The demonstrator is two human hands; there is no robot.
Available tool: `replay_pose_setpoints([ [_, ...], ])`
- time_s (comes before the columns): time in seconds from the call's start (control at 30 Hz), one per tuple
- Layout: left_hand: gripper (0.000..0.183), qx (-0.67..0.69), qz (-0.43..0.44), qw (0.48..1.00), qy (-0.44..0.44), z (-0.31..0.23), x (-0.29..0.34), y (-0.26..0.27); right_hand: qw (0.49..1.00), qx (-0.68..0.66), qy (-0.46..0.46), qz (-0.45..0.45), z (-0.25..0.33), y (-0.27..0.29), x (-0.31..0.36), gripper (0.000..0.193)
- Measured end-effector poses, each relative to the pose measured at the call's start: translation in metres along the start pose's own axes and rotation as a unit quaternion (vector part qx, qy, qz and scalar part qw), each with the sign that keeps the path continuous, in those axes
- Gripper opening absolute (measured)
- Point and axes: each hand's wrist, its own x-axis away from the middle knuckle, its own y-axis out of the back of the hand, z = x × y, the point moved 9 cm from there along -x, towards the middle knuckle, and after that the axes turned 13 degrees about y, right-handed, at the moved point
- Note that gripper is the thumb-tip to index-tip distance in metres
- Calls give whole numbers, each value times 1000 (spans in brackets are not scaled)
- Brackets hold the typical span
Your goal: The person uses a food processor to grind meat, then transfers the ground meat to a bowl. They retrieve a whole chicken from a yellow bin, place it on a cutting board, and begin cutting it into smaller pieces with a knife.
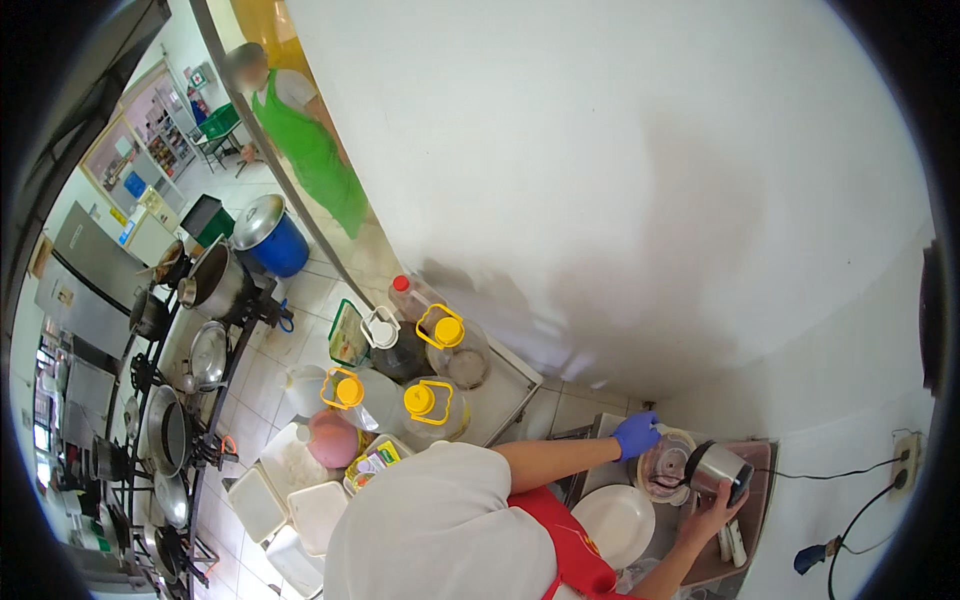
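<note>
the left hand [637,435], blue-gloved and partly curled, is at the rim of a clear round container [658,470]; its grip cannot be told. the bare right hand [712,514] is wrapped around a silver-and-black corded appliance [720,464], tilted by the container.

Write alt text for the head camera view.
A bare right hand holds a silver appliance by a clear container, the blue-gloved left hand at its rim. Jugs with yellow caps stand nearby; pots and pans sit farther left.
</note>
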Motion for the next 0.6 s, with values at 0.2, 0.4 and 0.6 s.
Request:
replay_pose_setpoints([
  [0.2, 64, -106, -60, 981, -153, 6, 7, -16, 964, -230, -102, -79, 11, 17, 25, 59],
  [0.4, 48, 25, 5, 996, -81, -13, 33, 5, 911, -391, -12, -132, 95, 10, 61, 64],
  [0.6, 46, 0, 85, 993, -78, -50, 49, -11, 866, -490, 47, -93, 174, 8, 97, 65],
])
